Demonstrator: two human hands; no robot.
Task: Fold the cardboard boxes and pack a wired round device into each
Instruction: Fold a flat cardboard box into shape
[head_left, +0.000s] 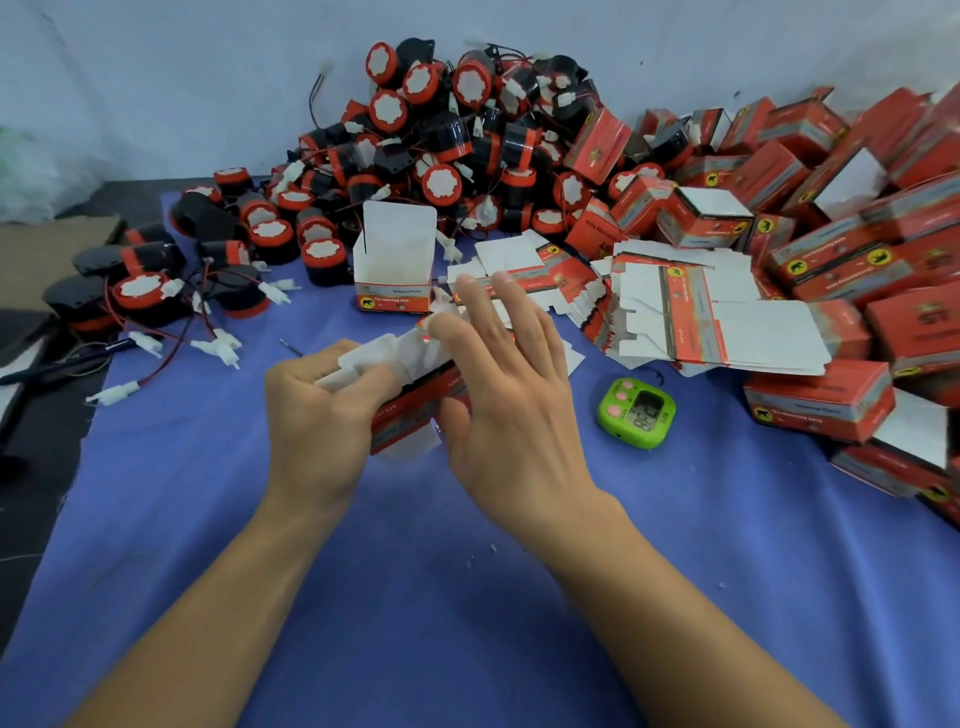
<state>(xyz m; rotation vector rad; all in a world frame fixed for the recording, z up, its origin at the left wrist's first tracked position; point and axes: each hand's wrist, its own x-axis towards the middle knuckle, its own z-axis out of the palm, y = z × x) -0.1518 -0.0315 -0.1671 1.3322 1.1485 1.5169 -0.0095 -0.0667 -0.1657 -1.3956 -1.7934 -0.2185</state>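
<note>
A red and white cardboard box (410, 402) lies on its side between my hands over the blue cloth. My left hand (317, 410) grips its left end, fingers curled over the white end flaps. My right hand (511, 395) lies across the box's right side with fingers straight and spread. An upright folded box (393, 270) with its lid flap raised stands just behind. A heap of round black and red wired devices (415, 156) fills the back. Flat unfolded boxes (696, 312) are stacked to the right.
Closed red boxes (831, 208) pile up along the right side. A green timer (636, 412) sits right of my right hand. Loose devices with white plugs (145, 296) lie at the left. A blue cloth (415, 597) covers the table near me.
</note>
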